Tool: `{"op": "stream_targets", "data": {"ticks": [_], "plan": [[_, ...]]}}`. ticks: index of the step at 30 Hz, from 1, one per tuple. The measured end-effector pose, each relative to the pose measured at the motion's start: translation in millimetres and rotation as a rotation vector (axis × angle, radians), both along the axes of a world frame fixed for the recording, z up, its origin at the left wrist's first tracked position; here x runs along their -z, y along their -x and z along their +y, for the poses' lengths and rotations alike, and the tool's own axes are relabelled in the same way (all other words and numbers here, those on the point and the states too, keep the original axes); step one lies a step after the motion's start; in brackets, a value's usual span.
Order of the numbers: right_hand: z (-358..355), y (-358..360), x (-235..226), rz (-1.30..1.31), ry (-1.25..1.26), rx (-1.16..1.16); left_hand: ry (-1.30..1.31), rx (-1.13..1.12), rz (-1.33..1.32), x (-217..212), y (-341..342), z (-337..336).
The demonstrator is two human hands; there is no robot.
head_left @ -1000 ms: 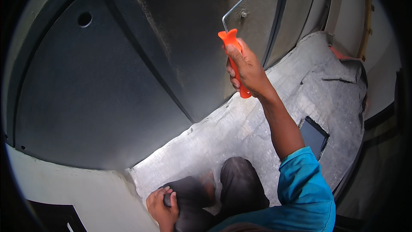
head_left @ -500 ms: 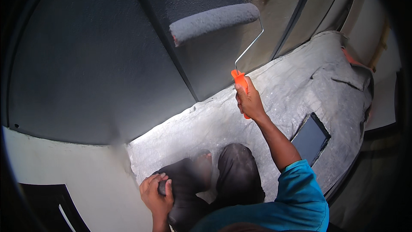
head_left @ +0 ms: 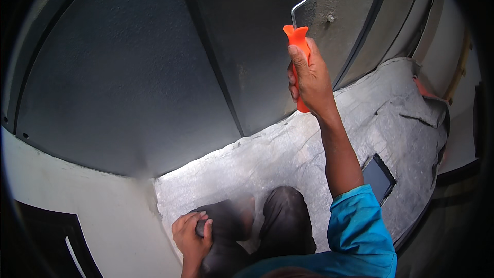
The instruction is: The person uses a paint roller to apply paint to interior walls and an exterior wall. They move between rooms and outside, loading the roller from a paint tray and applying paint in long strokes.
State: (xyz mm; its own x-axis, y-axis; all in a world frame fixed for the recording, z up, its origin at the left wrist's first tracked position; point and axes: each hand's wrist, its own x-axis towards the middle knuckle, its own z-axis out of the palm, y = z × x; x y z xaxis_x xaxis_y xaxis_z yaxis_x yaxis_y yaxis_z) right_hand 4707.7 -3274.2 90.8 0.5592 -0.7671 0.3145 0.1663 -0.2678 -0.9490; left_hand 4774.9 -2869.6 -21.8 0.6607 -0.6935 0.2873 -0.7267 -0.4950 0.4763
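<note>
Raised toward the wall, my right hand [head_left: 311, 74] wraps around the orange handle of a paint roller [head_left: 296, 35]. Its bent metal wire frame runs up past the top edge, so the roller sleeve is out of view. Behind it stands a wall with dark grey painted panels [head_left: 128, 77], parted by darker strips; the paint looks patchy and lighter to the right. My left hand [head_left: 191, 234] rests at my left knee, its fingers and thumb curled around a dark grey rounded shape [head_left: 200, 228]. Whether that shape is a separate thing or the knee itself I cannot tell.
A pale, creased drop sheet [head_left: 278, 157] covers the floor along the wall. On it at the right lies a dark rectangular piece [head_left: 380, 177]. A small knob [head_left: 330, 18] sticks out of the wall. A white wall [head_left: 87, 190] stands at the left.
My right hand has moved up and slightly right with the roller, whose grey sleeve has left the view at the top. The left hand stays at the knee; the view has shifted a little.
</note>
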Motion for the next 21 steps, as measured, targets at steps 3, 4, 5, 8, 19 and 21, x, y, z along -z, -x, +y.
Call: {"op": "stream_targets", "data": {"ticks": [3, 4, 5, 8, 19, 21], "plan": [[3.2, -0.4, 17.8, 0.024, -0.041, -0.008, -0.013, -0.008, 0.002, 0.4, 0.0, 0.0], [6.4, 4.8, 32.8, 0.014, -0.054, -0.025, -0.009, -0.01, 0.001, -0.6, -0.1, -0.3], [8.7, 10.8, 49.7, 0.016, -0.078, -0.039, -0.004, -0.012, 0.001, -1.4, -0.3, -0.4], [10.9, 24.0, 71.5, 0.026, -0.122, -0.063, 0.009, -0.012, 0.006, -2.1, -1.1, -0.5], [7.7, 9.9, 39.2, 0.052, -0.05, 0.0, -0.031, -0.015, 0.004, 3.5, 1.0, 2.9], [14.8, 25.6, 79.5, 0.127, -0.057, 0.025, -0.032, -0.017, -0.002, 4.3, -0.5, 4.4]]}}
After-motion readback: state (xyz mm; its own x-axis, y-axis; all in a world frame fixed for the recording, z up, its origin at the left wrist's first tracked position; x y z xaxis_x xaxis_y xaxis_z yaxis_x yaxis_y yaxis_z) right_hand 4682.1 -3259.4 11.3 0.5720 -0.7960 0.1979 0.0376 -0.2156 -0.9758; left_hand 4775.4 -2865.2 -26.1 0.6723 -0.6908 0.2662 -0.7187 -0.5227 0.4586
